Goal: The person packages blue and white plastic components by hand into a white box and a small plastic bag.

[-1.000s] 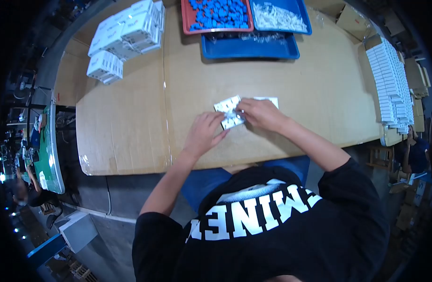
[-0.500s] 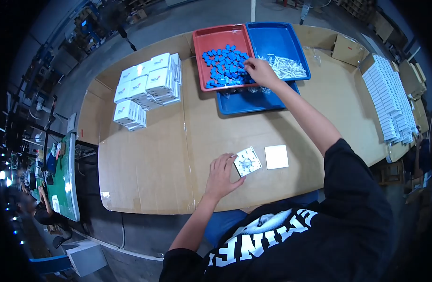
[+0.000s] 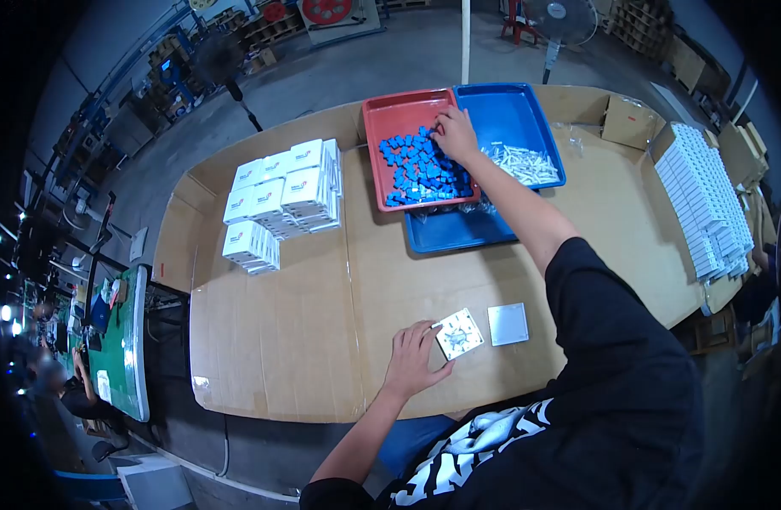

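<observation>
My left hand [image 3: 411, 360] rests on the cardboard surface with fingers apart, touching the left edge of a square white part [image 3: 458, 334] with small fittings inside. Right of that part lies a plain white square plate [image 3: 508, 324]. My right hand [image 3: 455, 136] is over the right side of the red tray [image 3: 407, 109], just above a pile of blue pieces [image 3: 420, 168]. Its fingers are bent together, and whatever may be between the fingertips is too small to make out. Beside it, a blue tray [image 3: 502, 110] holds small white pieces [image 3: 523, 165].
Under these trays sits another blue tray [image 3: 458, 234]. Stacked white boxes [image 3: 275, 191] stand at the left, and rows of white parts [image 3: 703, 204] at the right. A cardboard rim [image 3: 178, 223] edges the table. A person [image 3: 84, 387] is at a green table far left.
The view has tilted up, so the table appears lower. My right hand has moved toward the back of the red tray. My left hand stays at the square part.
</observation>
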A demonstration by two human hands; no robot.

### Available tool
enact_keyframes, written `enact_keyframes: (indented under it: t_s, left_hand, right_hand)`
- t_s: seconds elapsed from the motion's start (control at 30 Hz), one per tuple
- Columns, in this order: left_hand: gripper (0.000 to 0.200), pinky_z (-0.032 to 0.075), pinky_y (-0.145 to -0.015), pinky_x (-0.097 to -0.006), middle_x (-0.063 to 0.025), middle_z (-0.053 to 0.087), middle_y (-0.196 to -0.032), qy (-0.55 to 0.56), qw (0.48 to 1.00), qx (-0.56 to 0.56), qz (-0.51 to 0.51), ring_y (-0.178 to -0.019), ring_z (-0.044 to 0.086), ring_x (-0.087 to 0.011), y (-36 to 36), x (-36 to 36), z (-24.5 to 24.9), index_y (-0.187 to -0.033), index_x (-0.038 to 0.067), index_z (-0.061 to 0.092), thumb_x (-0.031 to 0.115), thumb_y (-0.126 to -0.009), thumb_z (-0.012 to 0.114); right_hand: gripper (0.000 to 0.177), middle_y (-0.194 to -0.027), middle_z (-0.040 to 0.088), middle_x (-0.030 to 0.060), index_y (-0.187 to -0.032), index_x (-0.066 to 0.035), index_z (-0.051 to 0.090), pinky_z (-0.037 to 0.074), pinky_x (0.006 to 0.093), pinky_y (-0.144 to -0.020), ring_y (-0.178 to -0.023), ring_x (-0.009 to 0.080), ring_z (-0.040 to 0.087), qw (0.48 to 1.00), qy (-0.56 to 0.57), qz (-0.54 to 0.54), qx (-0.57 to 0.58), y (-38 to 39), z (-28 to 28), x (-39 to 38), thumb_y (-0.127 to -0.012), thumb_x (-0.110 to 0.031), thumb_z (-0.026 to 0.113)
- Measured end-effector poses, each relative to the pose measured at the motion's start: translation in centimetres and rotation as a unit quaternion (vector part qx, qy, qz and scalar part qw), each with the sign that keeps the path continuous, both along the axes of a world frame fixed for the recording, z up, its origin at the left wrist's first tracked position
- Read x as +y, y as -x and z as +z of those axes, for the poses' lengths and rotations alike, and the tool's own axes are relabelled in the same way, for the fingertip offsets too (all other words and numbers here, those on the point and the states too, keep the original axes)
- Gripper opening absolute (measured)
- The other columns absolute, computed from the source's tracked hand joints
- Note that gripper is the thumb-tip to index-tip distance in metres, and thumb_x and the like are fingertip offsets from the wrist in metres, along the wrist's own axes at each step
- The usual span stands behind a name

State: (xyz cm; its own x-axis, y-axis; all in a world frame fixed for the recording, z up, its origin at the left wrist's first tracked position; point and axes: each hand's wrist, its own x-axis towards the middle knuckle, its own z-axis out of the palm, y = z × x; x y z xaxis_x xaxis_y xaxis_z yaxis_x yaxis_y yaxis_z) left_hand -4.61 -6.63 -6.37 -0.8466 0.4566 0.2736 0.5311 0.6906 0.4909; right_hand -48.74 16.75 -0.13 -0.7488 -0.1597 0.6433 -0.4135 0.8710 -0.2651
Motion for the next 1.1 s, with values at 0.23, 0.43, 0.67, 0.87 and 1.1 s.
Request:
enact_keyframes:
  t_s: [0.23, 0.43, 0.67, 0.87, 1.1]
  left_hand:
    - [0.074, 0.035, -0.111, -0.049, -0.015, 0.054, -0.136, -0.016, 1.0, 0.0, -0.002, -0.131, 0.05, -0.0322, -0.3, 0.3, 0.6, -0.136, 0.005, 0.053, 0.039, -0.077, 0.082]
    - [0.074, 0.033, -0.113, -0.0484, -0.0156, 0.055, -0.136, -0.006, 0.999, 0.027, -0.018, -0.131, 0.049, -0.0329, -0.6, 0.6, 0.2, -0.136, 0.003, 0.053, 0.037, -0.077, 0.083]
    - [0.077, 0.032, -0.113, -0.0489, -0.0165, 0.055, -0.14, -0.022, 0.999, -0.008, -0.027, -0.132, 0.049, -0.0339, -1.4, 1.5, 0.5, -0.14, 0.002, 0.05, 0.03, -0.076, 0.083]
    - [0.082, 0.03, -0.117, -0.0517, -0.0152, 0.052, -0.148, -0.044, 0.996, -0.051, 0.059, -0.14, 0.045, -0.0345, -3.2, 1.7, 0.6, -0.148, 0.004, 0.045, 0.028, -0.077, 0.081]
    - [0.083, 0.028, -0.122, -0.0524, -0.0154, 0.049, -0.153, -0.043, 0.992, -0.054, 0.105, -0.146, 0.042, -0.0348, -3.9, 2.3, -0.7, -0.15, 0.003, 0.043, 0.023, -0.077, 0.078]
  right_hand:
    - [0.019, -0.123, 0.069, 0.0071, -0.092, -0.012, 0.072, 0.044, 0.0473, -0.103, -0.118, 0.0305, 0.061, 0.938, 0.177, 0.108, 0.277, -13.2, 9.8, -0.3, -0.077, -0.007, 0.082]
    - [0.029, -0.127, 0.071, 0.0089, -0.097, -0.018, 0.074, 0.046, 0.0467, -0.098, -0.109, 0.0267, 0.066, 0.901, 0.127, 0.163, 0.381, -26.9, 15.2, 2.2, -0.073, -0.006, 0.086]
    - [0.027, -0.119, 0.073, 0.0124, -0.106, -0.008, 0.069, 0.051, 0.038, -0.093, -0.105, 0.0255, 0.068, 0.903, 0.276, 0.213, 0.25, -32.7, 12.9, 4.3, -0.083, -0.002, 0.081]
    - [0.035, -0.107, 0.068, 0.0128, -0.135, 0.001, 0.055, 0.059, 0.0336, -0.099, -0.101, 0.0199, 0.071, 0.445, 0.768, 0.302, -0.348, -38.1, 2.0, 4.9, -0.102, -0.004, 0.064]
    - [0.044, -0.129, 0.057, 0.0196, -0.144, 0.01, 0.043, 0.057, 0.0358, -0.108, -0.107, 0.0216, 0.07, 0.14, 0.858, 0.348, -0.351, -41.1, -2.7, 5.4, -0.105, -0.007, 0.056]
